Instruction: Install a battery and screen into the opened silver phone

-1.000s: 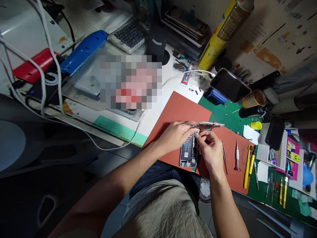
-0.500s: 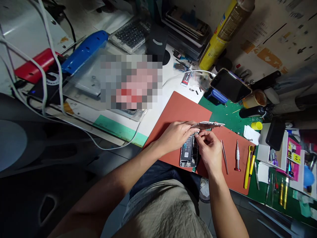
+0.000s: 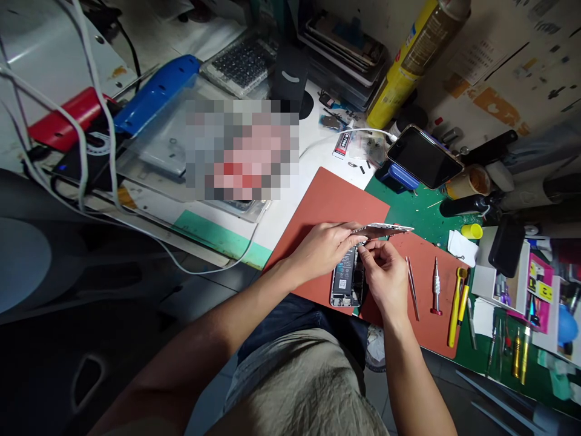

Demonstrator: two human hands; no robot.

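Observation:
An opened smartphone (image 3: 336, 297) lies on a brown work mat, its black battery (image 3: 345, 266) and inner parts exposed. Its screen panel (image 3: 385, 230) is tilted up at the far end. My left hand (image 3: 320, 248) reaches across the phone's upper left, fingers closed on the near-left edge of that panel. On the other side, my right hand (image 3: 385, 272) has its fingertips pinched at the top of the phone, under the panel; what they grip is too small to see. Metal tweezers (image 3: 413, 287) and a small screwdriver (image 3: 436, 287) lie to the right of my right hand.
Yellow-handled tools (image 3: 455, 309) lie at the mat's right. Beyond the mat, a phone (image 3: 424, 156) on a blue stand has a white cable plugged in. A tall yellow can (image 3: 399, 79) stands behind. Boxes of tools (image 3: 502, 278) fill the right; loose white cables (image 3: 82, 139) hang at left.
Both hands stay at the phone in nearly the same pose. The whole view has shifted very slightly.

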